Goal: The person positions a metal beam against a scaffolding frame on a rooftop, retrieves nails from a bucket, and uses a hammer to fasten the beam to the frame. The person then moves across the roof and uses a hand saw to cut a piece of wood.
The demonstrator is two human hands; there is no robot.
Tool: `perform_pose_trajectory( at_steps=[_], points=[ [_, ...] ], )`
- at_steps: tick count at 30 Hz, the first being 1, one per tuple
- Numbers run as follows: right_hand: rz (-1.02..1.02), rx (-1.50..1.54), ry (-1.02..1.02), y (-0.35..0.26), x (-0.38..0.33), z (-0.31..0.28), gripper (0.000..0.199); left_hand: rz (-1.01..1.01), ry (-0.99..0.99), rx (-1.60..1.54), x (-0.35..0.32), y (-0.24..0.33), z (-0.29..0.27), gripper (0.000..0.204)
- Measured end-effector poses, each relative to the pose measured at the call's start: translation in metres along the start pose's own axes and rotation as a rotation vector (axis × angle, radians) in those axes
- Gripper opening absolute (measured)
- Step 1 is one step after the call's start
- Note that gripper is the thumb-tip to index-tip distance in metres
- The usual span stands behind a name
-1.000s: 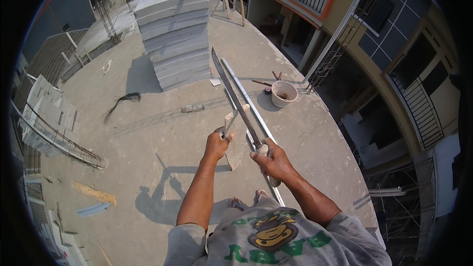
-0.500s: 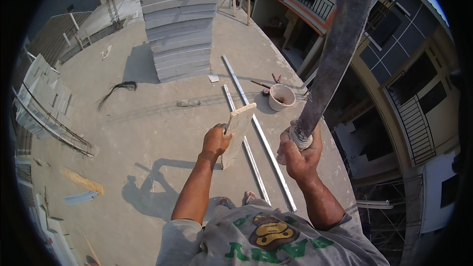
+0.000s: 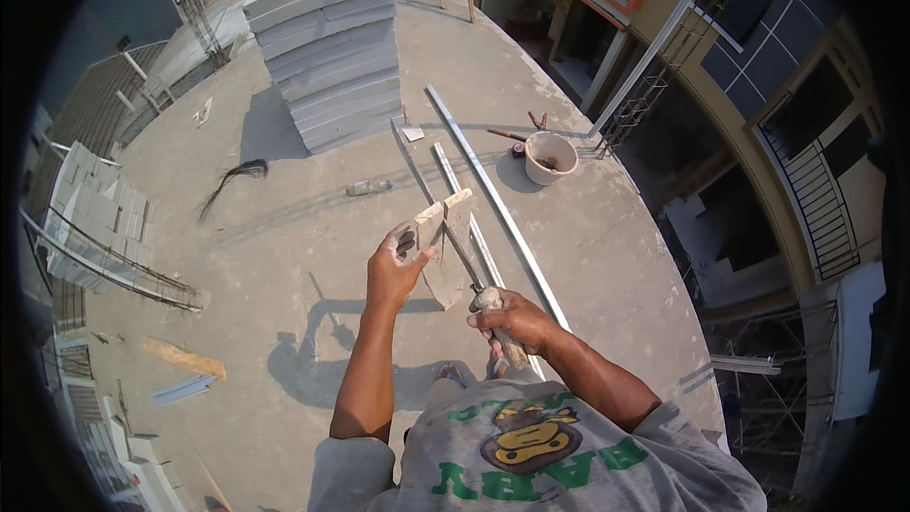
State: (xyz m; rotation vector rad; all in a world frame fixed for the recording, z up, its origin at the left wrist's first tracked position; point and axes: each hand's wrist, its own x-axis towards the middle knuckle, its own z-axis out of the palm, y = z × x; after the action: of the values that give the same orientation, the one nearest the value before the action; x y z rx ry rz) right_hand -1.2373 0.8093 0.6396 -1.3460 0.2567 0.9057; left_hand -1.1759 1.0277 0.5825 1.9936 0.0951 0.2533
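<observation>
My left hand [image 3: 393, 265] grips a short wooden board [image 3: 441, 265] by its left side, thumb across the near face and fingers curled. The board stands upright in front of me, with a gap at its top end between two parts. My right hand [image 3: 512, 322] is closed around the wrapped handle of a machete [image 3: 463, 254]. Its long blade lies in that gap and points away from me, seen nearly edge-on. How deep the blade sits in the wood I cannot tell.
Two metal channels [image 3: 493, 199] lie on the concrete floor. Beyond them is a bucket [image 3: 551, 159] beside hand tools. A tall stack of pale blocks [image 3: 332, 57] stands ahead; a plastic bottle [image 3: 369, 187] lies nearer. The slab's edge [image 3: 654, 246] drops off at right.
My right hand has swung the machete down from a raised position, and its blade is now in the board's top end. The top has parted. My left fingers have shifted on the board.
</observation>
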Motion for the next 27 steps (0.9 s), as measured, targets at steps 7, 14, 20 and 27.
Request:
perform_pose_trajectory(
  at_steps=[7,14,20,27],
  points=[
    [-0.108,-0.264,0.123,-0.005,0.011,-0.008,0.028,0.112,0.017,-0.001,0.020,0.056,-0.001,0.044],
    [-0.280,-0.791,0.398,-0.014,0.023,-0.046,0.039,0.244,0.033,0.259,0.047,0.077,0.032,0.027],
    [-0.177,-1.128,0.493,-0.051,0.007,-0.093,0.046,0.230,-0.045,0.217,0.061,0.089,0.058,0.029],
    [-0.075,-0.301,0.195,-0.039,0.003,-0.050,0.030,0.191,0.017,0.163,0.060,0.076,0.051,0.028]
  ],
)
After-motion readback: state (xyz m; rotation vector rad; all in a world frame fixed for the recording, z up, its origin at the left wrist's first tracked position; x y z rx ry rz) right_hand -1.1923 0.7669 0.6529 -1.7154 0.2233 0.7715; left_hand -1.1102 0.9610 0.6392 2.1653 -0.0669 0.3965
